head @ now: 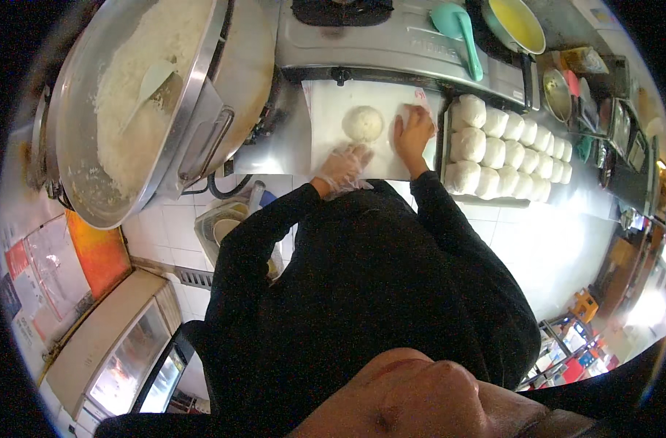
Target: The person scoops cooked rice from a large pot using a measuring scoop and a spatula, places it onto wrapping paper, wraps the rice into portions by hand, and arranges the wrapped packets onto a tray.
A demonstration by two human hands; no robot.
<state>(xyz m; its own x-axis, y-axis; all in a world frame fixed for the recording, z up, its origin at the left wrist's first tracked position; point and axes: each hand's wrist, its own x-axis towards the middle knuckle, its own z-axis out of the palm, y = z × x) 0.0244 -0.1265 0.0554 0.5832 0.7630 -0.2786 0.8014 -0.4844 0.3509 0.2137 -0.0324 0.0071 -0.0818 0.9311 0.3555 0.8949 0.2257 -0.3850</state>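
A round mound of cooked rice (365, 124) lies on a white paper sheet (333, 98) on the metal counter before me. My left hand (345, 164), in a clear plastic glove, rests just below the mound; whether its fingertips touch the rice I cannot tell. To the right of the mound, my right hand (416, 134) is at the sheet's right edge with its fingers bent; whether it pinches the paper is unclear. Rows of white wrapped bundles (468, 144) stand close together on a tray right of that hand.
At left, a large metal pot (196, 93) of rice holds a white scoop (157, 79). A gas stove (366, 44) runs behind the sheet, bearing a turquoise ladle (467, 38). A pan with yellow contents (514, 24) stands at upper right, near a metal bowl (556, 93).
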